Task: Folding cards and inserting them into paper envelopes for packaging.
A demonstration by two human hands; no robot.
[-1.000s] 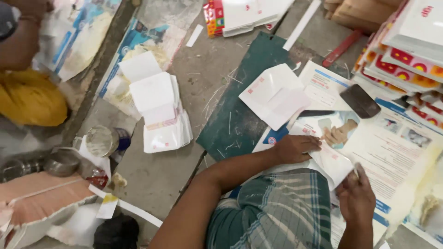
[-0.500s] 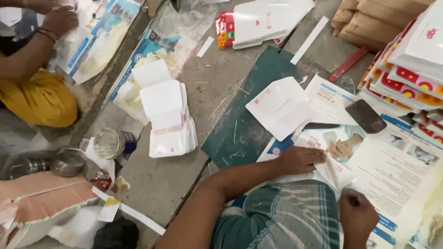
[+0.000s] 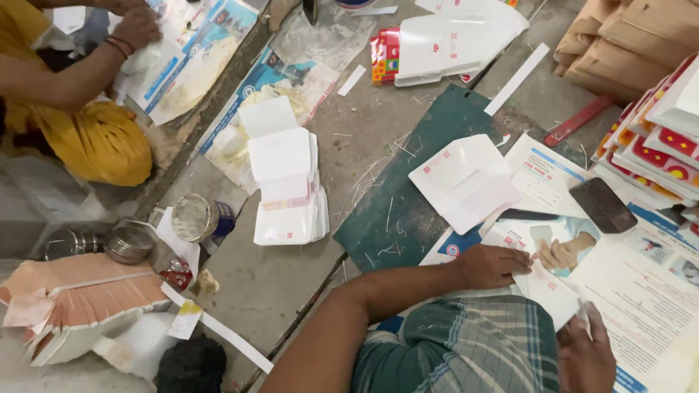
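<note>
Left hand: the left hand [image 3: 495, 266] lies flat, palm down, fingers spread and loosely bent, pressing on the near end of a white folded paper [image 3: 550, 291]; it pins the sheet and does not close around it.
Right hand: the right hand [image 3: 586, 356] sits at the lower edge of the view, fingers [image 3: 598, 327] reaching up to the paper's lower right corner; it touches the edge there, but whether it pinches it cannot be told.
White folded paper: it lies between the two hands, over the person's checked cloth [image 3: 466, 349] and the near edge of a printed poster [image 3: 641, 291] spread on the floor.
Floor: bare grey concrete [image 3: 291, 291] carries everything.
Green board: a dark green board [image 3: 429, 167] lies just beyond the left hand, with one open white envelope [image 3: 466, 182] on its right part.
Phone: a dark phone [image 3: 601, 205] rests on the poster, well apart from both hands.
Envelope stack: a stack of white envelopes [image 3: 287, 182] stands to the left of the board, beside a tin can [image 3: 200, 217].
Far right: red and white printed packs [image 3: 655, 138] lean in a row, brown paper bundles [image 3: 633, 33] behind them.
Far left: another person in yellow cloth [image 3: 95, 138] has a hand [image 3: 135, 29] on a second poster.
Near left: a fanned pile of pink paper [image 3: 80, 298].
</note>
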